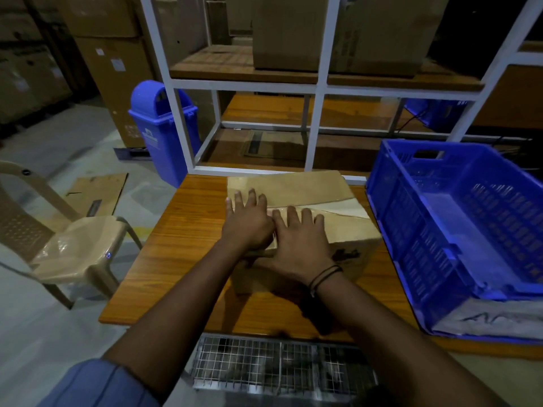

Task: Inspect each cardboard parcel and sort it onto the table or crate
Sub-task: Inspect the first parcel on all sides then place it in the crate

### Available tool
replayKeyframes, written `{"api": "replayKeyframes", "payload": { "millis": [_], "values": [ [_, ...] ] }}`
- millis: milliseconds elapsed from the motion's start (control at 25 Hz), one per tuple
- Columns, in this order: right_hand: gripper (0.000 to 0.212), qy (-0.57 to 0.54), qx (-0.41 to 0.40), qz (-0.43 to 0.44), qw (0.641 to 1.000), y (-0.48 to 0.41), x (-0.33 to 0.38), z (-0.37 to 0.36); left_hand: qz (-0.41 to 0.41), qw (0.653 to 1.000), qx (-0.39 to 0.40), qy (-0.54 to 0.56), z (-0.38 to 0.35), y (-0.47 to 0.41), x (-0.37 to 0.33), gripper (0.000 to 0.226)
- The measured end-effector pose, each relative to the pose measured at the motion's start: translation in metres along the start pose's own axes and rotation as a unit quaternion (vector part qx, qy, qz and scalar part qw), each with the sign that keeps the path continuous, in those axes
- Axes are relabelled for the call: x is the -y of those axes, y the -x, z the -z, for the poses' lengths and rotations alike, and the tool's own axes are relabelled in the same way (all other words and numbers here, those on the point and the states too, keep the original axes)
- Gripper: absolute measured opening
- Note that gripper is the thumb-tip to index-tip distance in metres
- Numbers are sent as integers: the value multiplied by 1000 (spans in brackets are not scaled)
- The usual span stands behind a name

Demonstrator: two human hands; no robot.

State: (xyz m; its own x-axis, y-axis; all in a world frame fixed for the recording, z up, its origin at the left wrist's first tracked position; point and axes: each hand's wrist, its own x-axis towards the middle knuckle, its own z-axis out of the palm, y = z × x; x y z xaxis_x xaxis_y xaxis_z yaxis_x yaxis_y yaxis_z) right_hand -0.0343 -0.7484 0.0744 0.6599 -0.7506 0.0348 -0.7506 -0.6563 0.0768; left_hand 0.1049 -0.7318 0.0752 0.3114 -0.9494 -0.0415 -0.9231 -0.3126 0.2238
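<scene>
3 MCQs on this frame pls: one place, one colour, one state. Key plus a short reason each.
1. Where does the cardboard parcel stand?
A) on the floor
B) on the wooden table
C) on a shelf

2. What colour is the crate?
A) blue
B) red
C) grey

3. How do the left hand and right hand lie?
A) both in fists, in the air
B) one grips the parcel's side
C) both flat on the parcel's top

Key:
1 B: its base sits on the tabletop, beside the crate.
2 A: the slatted walls and rim are blue.
3 C: both palms rest on the taped top, with the fingers straight and spread.
</scene>
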Motion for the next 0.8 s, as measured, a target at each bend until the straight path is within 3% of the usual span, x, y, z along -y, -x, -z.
{"api": "replayKeyframes", "payload": {
  "millis": [200,320,680,800],
  "values": [
    [91,-136,0,51,989,-27,-41,12,-61,998,2,-26,3,-21,30,65],
    [72,-149,-5,23,989,-45,-63,2,-70,996,14,-44,4,-37,28,65],
    [76,-89,91,7,992,-77,-74,-7,-66,994,49,-72,8,-58,22,67],
    [77,-91,79,12,993,-77,-76,-8,-68,995,36,-67,6,-59,22,67]
  ]
}}
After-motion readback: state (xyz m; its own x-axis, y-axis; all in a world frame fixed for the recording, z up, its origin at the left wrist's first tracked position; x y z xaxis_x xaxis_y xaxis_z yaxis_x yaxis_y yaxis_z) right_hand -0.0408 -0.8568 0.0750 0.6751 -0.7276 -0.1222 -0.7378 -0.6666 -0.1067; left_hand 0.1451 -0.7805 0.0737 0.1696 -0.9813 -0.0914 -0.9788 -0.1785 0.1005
